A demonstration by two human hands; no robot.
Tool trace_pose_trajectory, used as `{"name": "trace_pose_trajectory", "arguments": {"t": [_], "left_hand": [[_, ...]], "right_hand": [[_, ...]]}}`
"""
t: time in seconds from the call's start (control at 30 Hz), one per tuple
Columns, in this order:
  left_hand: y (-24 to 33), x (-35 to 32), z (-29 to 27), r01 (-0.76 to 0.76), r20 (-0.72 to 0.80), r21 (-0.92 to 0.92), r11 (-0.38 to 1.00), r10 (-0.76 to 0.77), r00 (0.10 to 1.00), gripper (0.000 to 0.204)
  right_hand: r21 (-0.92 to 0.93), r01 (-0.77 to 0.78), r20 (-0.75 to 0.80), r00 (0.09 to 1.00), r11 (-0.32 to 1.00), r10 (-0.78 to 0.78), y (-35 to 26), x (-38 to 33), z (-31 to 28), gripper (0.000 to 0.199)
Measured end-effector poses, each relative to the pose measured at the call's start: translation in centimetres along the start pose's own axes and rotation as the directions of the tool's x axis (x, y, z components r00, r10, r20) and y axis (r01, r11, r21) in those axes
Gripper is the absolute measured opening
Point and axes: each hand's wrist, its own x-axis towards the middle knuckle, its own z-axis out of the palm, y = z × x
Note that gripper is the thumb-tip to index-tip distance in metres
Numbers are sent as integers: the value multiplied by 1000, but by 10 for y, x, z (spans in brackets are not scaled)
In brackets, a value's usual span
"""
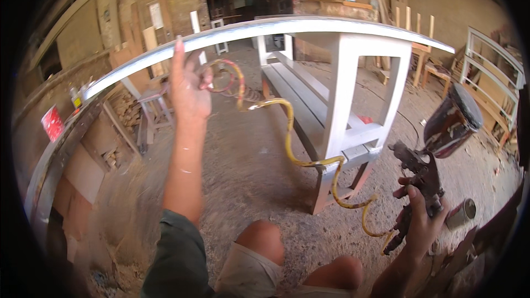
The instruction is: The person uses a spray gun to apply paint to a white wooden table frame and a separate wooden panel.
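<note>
Upward from the left hand [190,88]: path barred by the long white board [248,30]. Sideways toward the right hand [424,220]: yellow hose [289,138] loops across, passing in front of the white frame [339,93], whose uprights also block. Open room lies over the floor [237,176] left of the frame, down to the knees [262,240]. Right side tighter: dark bucket [452,118] near the held spray gun [428,176], small can [461,213] near the right hand.

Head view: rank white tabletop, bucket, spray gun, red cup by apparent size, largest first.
1. White tabletop
2. Bucket and spray gun: too close to rank; gun longer, bucket bulkier
3. Red cup
</note>
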Motion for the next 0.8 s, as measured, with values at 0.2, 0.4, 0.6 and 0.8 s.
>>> {"name": "trace_pose_trajectory", "arguments": {"t": [0.2,0.4,0.6,0.8], "left_hand": [[12,-1,3,-40,106,85,996,31,994,78],[-1,4,14,11,162,119,993,-30,986,77],[-18,5,18,18,102,107,994,-30,994,83],[-21,8,14,4,167,97,995,-20,986,79]], "right_hand": [[82,-11,39,999,997,7,-2,6,0,29],[91,-15,17,1000,996,14,3,9,-6,30],[87,-41,12,999,995,40,3,11,-7,32],[76,-27,13,1000,997,26,10,11,-10,32]]}}
